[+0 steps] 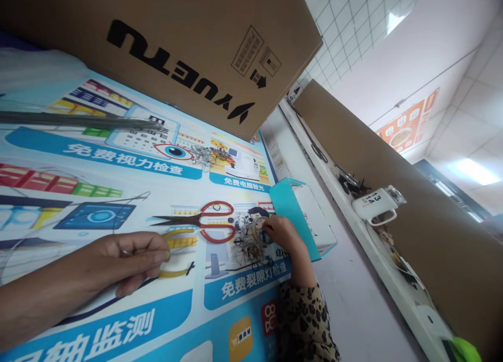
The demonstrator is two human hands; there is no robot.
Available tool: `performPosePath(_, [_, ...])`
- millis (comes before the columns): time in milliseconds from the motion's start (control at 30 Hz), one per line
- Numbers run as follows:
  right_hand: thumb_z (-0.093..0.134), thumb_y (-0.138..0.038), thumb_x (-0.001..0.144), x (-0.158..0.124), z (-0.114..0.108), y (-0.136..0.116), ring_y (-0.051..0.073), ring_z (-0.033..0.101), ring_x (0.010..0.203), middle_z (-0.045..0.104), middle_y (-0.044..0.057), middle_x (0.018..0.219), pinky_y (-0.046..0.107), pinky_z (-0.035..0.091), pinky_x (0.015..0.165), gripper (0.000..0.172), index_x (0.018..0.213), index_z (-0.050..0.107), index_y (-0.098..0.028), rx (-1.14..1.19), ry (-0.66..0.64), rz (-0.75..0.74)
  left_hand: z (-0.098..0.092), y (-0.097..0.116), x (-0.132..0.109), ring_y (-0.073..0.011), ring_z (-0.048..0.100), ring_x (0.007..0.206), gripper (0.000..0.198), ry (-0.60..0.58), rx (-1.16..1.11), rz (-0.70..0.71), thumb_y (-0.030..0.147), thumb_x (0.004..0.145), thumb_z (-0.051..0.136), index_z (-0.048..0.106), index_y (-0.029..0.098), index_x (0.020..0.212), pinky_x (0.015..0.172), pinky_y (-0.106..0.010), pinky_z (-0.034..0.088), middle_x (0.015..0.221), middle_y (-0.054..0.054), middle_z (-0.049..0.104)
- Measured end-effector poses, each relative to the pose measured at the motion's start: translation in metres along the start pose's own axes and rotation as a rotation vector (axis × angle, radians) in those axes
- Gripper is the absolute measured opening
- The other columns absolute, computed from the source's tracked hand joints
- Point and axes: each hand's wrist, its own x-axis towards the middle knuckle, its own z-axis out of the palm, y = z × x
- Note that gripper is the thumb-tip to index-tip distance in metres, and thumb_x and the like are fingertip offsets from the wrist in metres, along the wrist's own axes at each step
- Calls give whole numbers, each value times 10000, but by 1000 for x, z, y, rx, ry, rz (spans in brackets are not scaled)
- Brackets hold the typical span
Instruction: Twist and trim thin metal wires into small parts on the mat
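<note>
Wire bits [250, 245] were overlapped at right by the right hand [282, 233]; the left hand [142, 258] was curled near red-handled scissors [199, 220]; neither grasp could be discerned.

An indoor workspace, exact kind unclear: scissors [217, 235] and thin loops [250, 247] on printed sheet [173, 188], ceiling light [473, 171].

Poster-covered table [173, 320] bearing red-handled scissors [196, 219], wire bits [249, 249], grey strands [78, 121], cardboard box [173, 32], teal box [291, 207]
</note>
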Motion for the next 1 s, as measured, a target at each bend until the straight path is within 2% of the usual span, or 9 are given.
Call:
performPosePath(167, [573, -230, 954, 0, -3, -7, 210, 668, 946, 763, 75, 1019, 264, 456, 775, 200, 940, 771, -201, -60, -23, 17, 0, -1, 0, -82, 345, 508, 418, -1, -19, 17, 582, 856, 680, 650, 167, 812, 549, -199, 217, 512, 71, 526])
performPosePath(300, [520, -221, 973, 0, -3, -16, 229, 682, 945, 757, 117, 1036, 281, 469, 775, 236, 950, 749, -168, -113, -33, 41, -1, -2, 3, -93, 357, 509, 456, -5, -4, 17, 625, 847, 674, 658, 170, 811, 559, -207, 246, 494, 64, 529])
performPosePath(500, [488, -172, 948, 0, -3, -29, 258, 690, 970, 742, 164, 1089, 302, 485, 784, 250, 1025, 724, -142, -150, -36, 75, -5, -7, 5, -100, 350, 527, 462, -14, 4, 14, 643, 842, 669, 671, 184, 896, 563, -210, 233, 531, 68, 532])
performPosePath(667, [543, -207, 908, 3, 0, -23, 236, 685, 921, 750, 144, 1040, 279, 470, 749, 184, 939, 717, -157, -103, -23, 88, -5, -8, 5, -103, 347, 518, 481, -14, 20, 16, 669, 827, 658, 657, 189, 853, 561, -212, 242, 514, 66, 515])
performPosePath(800, [576, -191, 863, 2, -4, -11, 199, 656, 836, 744, 93, 926, 258, 448, 714, 133, 826, 701, -168, 6, 37, 78, 0, -1, 2, -99, 335, 507, 495, 12, 30, 6, 678, 800, 665, 658, 187, 866, 552, -209, 224, 503, 72, 503])
performPosePath(900, [556, -194, 879, -3, -11, -15, 172, 626, 791, 719, 64, 867, 254, 450, 713, 149, 834, 696, -167, 109, 123, 51, 7, 9, -4, -97, 338, 515, 427, 48, 47, 13, 611, 838, 643, 645, 185, 828, 566, -214, 236, 503, 77, 491])
performPosePath(967, [559, -230, 895, -8, -14, -31, 157, 604, 748, 699, 46, 838, 257, 459, 693, 146, 843, 684, -175, 323, 217, -22, 12, 16, -9, -97, 343, 515, 378, 69, 53, 22, 564, 830, 655, 627, 188, 798, 571, -221, 255, 496, 84, 480])
performPosePath(1000, [588, -251, 888, -10, -14, -43, 154, 586, 708, 684, 41, 801, 264, 457, 662, 136, 811, 672, -178, 554, 285, -90, 14, 18, -11, -97, 344, 510, 363, 75, 53, 29, 550, 817, 663, 615, 192, 778, 565, -226, 260, 490, 87, 474])
